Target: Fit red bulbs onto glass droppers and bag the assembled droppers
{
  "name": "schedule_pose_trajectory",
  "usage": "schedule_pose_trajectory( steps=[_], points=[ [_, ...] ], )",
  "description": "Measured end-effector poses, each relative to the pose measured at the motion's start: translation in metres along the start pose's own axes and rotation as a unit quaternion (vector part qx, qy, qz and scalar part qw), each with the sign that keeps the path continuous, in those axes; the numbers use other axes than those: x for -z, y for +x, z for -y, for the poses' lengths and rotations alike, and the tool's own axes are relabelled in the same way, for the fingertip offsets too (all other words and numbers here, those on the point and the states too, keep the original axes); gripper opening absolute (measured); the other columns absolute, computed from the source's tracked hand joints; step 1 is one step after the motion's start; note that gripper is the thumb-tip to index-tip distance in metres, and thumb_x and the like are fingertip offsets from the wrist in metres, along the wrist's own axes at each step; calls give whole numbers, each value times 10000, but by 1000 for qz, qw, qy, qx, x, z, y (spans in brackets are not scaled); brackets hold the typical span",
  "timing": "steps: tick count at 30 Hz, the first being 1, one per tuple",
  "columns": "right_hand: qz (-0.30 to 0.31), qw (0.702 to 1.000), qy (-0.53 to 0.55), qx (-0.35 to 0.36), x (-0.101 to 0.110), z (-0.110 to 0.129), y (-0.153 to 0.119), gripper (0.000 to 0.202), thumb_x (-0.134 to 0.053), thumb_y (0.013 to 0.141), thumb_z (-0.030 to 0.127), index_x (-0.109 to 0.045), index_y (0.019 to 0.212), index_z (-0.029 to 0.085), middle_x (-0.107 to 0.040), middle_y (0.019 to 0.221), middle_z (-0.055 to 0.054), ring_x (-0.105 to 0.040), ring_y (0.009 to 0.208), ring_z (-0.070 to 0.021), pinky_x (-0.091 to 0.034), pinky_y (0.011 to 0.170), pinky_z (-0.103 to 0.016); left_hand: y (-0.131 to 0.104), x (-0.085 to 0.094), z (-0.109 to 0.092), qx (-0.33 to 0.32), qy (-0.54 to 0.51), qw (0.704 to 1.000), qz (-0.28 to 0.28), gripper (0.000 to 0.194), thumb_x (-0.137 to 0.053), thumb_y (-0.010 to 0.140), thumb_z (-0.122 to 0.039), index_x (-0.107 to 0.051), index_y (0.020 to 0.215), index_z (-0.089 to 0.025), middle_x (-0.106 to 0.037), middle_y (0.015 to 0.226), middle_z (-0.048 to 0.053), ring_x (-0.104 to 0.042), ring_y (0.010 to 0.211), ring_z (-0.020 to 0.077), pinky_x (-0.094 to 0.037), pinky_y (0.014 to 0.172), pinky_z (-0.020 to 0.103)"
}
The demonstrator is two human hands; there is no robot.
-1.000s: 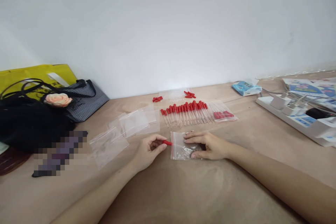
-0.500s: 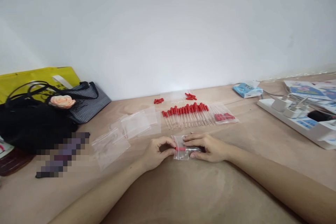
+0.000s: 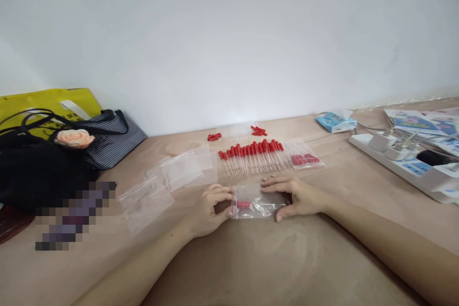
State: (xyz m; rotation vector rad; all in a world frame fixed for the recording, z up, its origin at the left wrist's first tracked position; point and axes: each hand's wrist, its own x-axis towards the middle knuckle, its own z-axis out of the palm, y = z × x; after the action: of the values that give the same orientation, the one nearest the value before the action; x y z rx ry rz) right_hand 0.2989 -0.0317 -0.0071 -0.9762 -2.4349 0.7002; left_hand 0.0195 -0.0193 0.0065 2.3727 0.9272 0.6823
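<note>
A clear zip bag (image 3: 258,209) lies flat in front of me with a red-bulbed dropper (image 3: 244,205) inside; its bulb is near the zip end and its tube is hard to make out. My left hand (image 3: 214,208) is closed at the zip end, fingers and thumb on the bag's edge. At the opposite end my right hand (image 3: 297,196) rests with thumb and fingers apart, touching the bag's edges. Just beyond lies a row of red-bulbed droppers (image 3: 253,153). Beside the row is a zip bag (image 3: 304,158) containing several more.
Several flat zip bags (image 3: 181,169) overlap on the left. Small piles of red bulbs (image 3: 214,137) lie near the wall. Rightward are a tissue pack (image 3: 335,122) and a power strip (image 3: 390,160) with chargers. Black, striped (image 3: 111,141) and yellow bags (image 3: 81,100) stand at far left.
The bag now lies flatter and stretched out, with the dropper's bulb inside past the zip. My right hand has slid right and its fingers have spread; my left has shifted slightly left.
</note>
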Motion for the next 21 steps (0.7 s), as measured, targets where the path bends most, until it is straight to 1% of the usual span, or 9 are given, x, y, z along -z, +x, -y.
schedule_pose_trajectory(
  steps=[3, 8, 10, 11, 12, 14, 15, 18, 21],
  points=[
    [-1, 1000, 1, 7, -5, 1, 3, 624, -642, 654, 503, -516, 1185, 200, -471, 1262, -107, -423, 1168, -241, -300, 1000, -431, 1, -1, 1, 13, 12, 1000, -3, 190, -562, 736, -248, -695, 865, -289, -639, 1024, 52, -535, 912, 214, -379, 833, 355],
    [-8, 1000, 3, 14, -9, 2, 5, 593, -616, 687, 499, -525, 1178, 179, -476, 1253, -121, -428, 1163, -241, -305, 999, -423, 2, 3, -4, 22, 34, 998, 52, 189, -552, 734, -241, -698, 839, -301, -603, 1082, 45, -518, 972, 221, -352, 876, 383],
    [-8, 1000, 6, 16, -8, 1, 4, 588, -621, 684, 496, -529, 1173, 183, -476, 1254, -118, -428, 1162, -245, -306, 996, -431, 6, 9, 1, 27, 20, 999, 30, 188, -528, 729, -201, -702, 781, -251, -614, 1018, 52, -549, 922, 192, -391, 840, 333],
    [-7, 1000, 8, 17, -8, 1, 4, 587, -625, 681, 494, -529, 1172, 187, -474, 1256, -115, -426, 1164, -247, -306, 995, -436, 10, 13, 6, 50, 17, 999, 5, 182, -519, 724, -188, -695, 749, -223, -625, 961, 52, -567, 875, 173, -414, 804, 300],
    [-5, 1000, 10, 17, -7, 1, 4, 586, -629, 678, 492, -530, 1171, 192, -472, 1260, -112, -422, 1167, -249, -303, 996, -440, 17, 17, 12, 84, 21, 996, -29, 171, -512, 722, -182, -682, 716, -199, -634, 902, 47, -579, 828, 158, -430, 767, 272],
    [0, 1000, 13, 16, -6, 0, 5, 590, -639, 667, 489, -531, 1169, 198, -466, 1267, -106, -410, 1177, -250, -289, 1003, -446, 35, 27, 27, 199, 69, 973, -100, 143, -533, 719, -208, -657, 785, -181, -647, 811, 22, -584, 757, 145, -442, 722, 249],
    [4, 1000, 14, 16, -6, 0, 5, 595, -645, 660, 489, -532, 1168, 200, -463, 1270, -103, -404, 1182, -250, -280, 1007, -446, 46, 31, 35, 224, 82, 965, -113, 167, -539, 727, -233, -643, 842, -169, -649, 809, 24, -583, 730, 146, -444, 710, 255],
    [16, 1000, 20, 18, -6, -1, 8, 618, -658, 637, 497, -534, 1166, 201, -457, 1276, -99, -400, 1185, -249, -266, 1016, -443, 83, 39, 58, 275, 108, 946, -133, 186, -536, 754, -272, -623, 850, -139, -640, 774, 44, -583, 749, 175, -442, 723, 291],
    [20, 999, 28, 20, -6, -2, 11, 644, -668, 617, 507, -532, 1168, 204, -454, 1279, -97, -399, 1185, -251, -262, 1017, -441, 114, 38, 73, 329, 114, 929, -128, 199, -583, 750, -274, -608, 869, -117, -624, 834, 71, -584, 797, 203, -451, 732, 328]
  ],
)
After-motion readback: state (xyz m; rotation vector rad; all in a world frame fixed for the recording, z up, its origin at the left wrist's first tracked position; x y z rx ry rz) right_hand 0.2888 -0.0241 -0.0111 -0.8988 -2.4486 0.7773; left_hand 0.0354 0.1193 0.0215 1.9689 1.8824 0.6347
